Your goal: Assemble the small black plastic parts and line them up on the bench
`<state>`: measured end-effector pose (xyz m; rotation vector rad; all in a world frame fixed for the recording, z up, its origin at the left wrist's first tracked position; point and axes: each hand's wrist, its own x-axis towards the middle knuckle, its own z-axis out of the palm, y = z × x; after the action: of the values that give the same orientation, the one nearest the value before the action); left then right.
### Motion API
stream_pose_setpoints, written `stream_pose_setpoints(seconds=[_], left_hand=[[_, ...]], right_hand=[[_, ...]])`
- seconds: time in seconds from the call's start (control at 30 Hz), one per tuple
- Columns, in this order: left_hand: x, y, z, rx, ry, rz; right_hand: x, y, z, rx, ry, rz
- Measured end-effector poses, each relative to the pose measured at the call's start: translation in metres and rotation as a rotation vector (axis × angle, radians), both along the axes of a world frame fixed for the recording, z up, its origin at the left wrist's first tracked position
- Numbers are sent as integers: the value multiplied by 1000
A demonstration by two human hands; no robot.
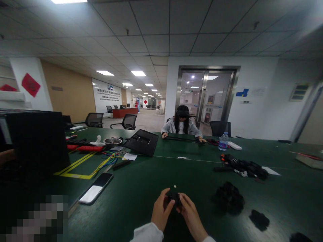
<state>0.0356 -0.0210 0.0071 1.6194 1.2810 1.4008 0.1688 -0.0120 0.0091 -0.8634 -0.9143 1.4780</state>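
A small black part [174,197] is held between my two hands, just above the green table [141,188]. Its exact kind is too dark to make out. My left hand [161,208] grips its left side, the thumb across the front. My right hand [188,211] has its fingers closed on the right side. A tiny pale square piece [175,186] lies on the table just beyond the fingers. To the right of my hands sits a pile of black parts [229,198], with a flat black piece [259,220] nearer to me.
A phone [96,189] lies on the left, near coloured wires [108,159] and a black panel [142,142]. Across the table a person [182,124] holds a long dark strip. A water bottle [223,141] and black cable bundles [244,166] are on the right.
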Motion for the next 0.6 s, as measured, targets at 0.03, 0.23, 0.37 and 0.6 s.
stream_pose_setpoints(seconds=[0.03, 0.23, 0.37, 0.6], left_hand=[[0, 0, -1, -19, -1, -5], [1, -1, 1, -46, -11, -67], [1, -2, 2, 46, 33, -79], [4, 1, -5, 19, 65, -61]], right_hand=[[0, 0, 0, 3, -8, 7], [0, 1, -1, -19, 36, -5], [1, 2, 1, -56, 94, -39], [0, 2, 2, -99, 129, -97]])
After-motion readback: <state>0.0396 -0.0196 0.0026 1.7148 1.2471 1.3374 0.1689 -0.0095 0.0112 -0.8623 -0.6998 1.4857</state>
